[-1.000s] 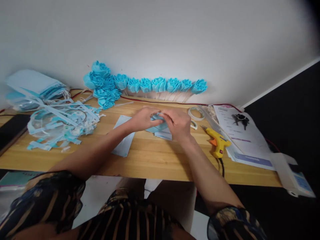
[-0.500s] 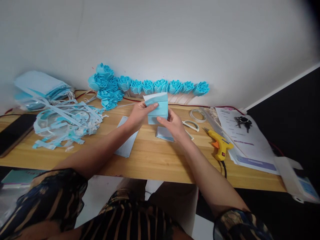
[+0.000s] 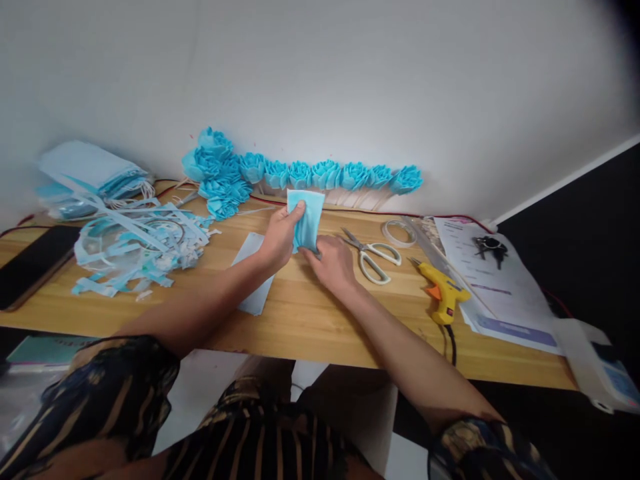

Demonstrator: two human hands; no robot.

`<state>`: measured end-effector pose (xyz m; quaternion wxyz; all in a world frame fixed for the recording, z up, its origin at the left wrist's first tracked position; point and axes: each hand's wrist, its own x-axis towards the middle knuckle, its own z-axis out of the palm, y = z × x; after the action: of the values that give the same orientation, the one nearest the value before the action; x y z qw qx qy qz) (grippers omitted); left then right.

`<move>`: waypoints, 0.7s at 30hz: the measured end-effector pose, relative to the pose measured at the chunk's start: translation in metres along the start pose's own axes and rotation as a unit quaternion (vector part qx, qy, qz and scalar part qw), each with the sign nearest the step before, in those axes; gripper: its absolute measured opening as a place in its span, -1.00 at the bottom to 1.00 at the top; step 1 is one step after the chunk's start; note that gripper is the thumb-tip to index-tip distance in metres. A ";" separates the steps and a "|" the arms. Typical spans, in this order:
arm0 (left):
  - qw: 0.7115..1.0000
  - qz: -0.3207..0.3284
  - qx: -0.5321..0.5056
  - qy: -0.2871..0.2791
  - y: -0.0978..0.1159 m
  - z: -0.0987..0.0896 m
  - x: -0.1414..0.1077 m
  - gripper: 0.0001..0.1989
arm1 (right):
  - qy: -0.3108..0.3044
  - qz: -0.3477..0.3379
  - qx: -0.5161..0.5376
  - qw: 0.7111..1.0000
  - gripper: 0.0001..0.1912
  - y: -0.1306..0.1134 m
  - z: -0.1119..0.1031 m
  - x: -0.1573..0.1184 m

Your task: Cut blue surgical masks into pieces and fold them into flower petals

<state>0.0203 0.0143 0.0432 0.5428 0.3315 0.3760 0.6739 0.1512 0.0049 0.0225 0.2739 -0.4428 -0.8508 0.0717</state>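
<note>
A light blue fabric piece [image 3: 309, 217] is held up over the middle of the table, its surface curved. My left hand [image 3: 281, 233] grips its left side, thumb lying across the front. The fingers of my right hand [image 3: 333, 263] are closed at its lower right corner. Beneath my left wrist lies a pale blue strip [image 3: 256, 300], partly covered by the forearm. White-handled scissors [image 3: 367, 250] rest with blades apart, right of my right hand.
Blue fabric flowers [image 3: 325, 175] line the wall. Fabric scraps [image 3: 143, 243], stacked masks [image 3: 90, 167] and a phone [image 3: 37, 267] are at the left. Rightward are a tape roll [image 3: 399, 233], yellow glue gun [image 3: 443, 293], papers [image 3: 500, 287] and keys [image 3: 491, 247].
The held fabric now looks narrower and curved. My right hand has moved down and left, uncovering the scissors. The small folded stack that lay beneath it no longer shows on the table.
</note>
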 end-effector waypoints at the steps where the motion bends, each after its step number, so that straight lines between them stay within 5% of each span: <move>1: 1.000 0.003 0.004 0.009 -0.001 0.000 -0.001 -0.59 | -0.013 -0.015 -0.011 1.000 -0.79 -0.004 0.000 -0.001; 5: 0.999 -0.001 0.045 0.012 -0.007 -0.003 0.002 -0.61 | -0.078 -0.037 0.003 0.996 -0.83 -0.004 -0.007 0.000; 8: 0.993 0.022 0.118 0.016 -0.010 -0.008 0.007 -0.65 | -0.105 -0.001 0.125 0.987 -0.88 0.016 -0.021 0.004; 12: 0.971 0.079 0.225 -0.023 -0.011 -0.010 0.006 -0.73 | 0.050 0.089 0.325 0.940 -0.60 0.038 -0.040 0.010; 15: 0.944 0.119 0.299 -0.080 -0.012 -0.008 -0.002 -0.75 | 0.087 0.079 0.364 0.924 -0.52 0.035 -0.044 0.012; 21: 0.886 0.177 0.394 -0.167 -0.012 0.000 -0.012 -0.69 | 0.151 0.045 0.284 0.946 -0.86 0.019 -0.041 0.006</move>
<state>0.0285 0.0039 0.0318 0.2944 0.6866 0.4496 0.4897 0.1835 0.0163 0.0525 0.5099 -0.3901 -0.7232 0.2544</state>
